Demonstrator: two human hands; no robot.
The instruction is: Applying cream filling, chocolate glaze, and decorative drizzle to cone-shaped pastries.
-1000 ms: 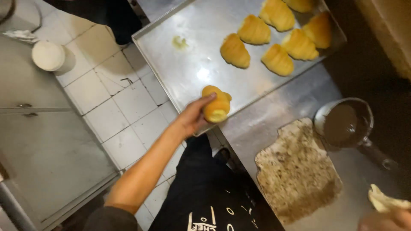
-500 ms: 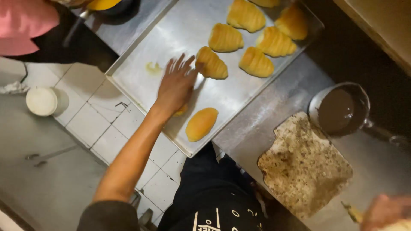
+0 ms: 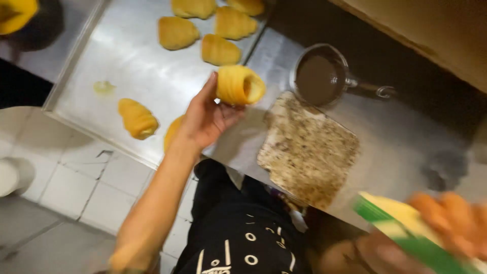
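Your left hand (image 3: 205,119) fingers grasp a golden hollow pastry horn (image 3: 239,85) above the steel baking tray (image 3: 127,56); your right hand (image 3: 451,223), blurred, grips a green-and-yellow object (image 3: 393,223).

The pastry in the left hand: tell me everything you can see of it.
The pastry is a golden-yellow roll with fine ridged layers across its crust, baked by the look of it. Its open, hollow end faces right, toward the small pot of brown filling. The left hand holds it lifted above the edge of the metal baking tray, thumb on the near side and fingers beneath. Nothing else touches it. It looks whole; whether it is filled cannot be told.
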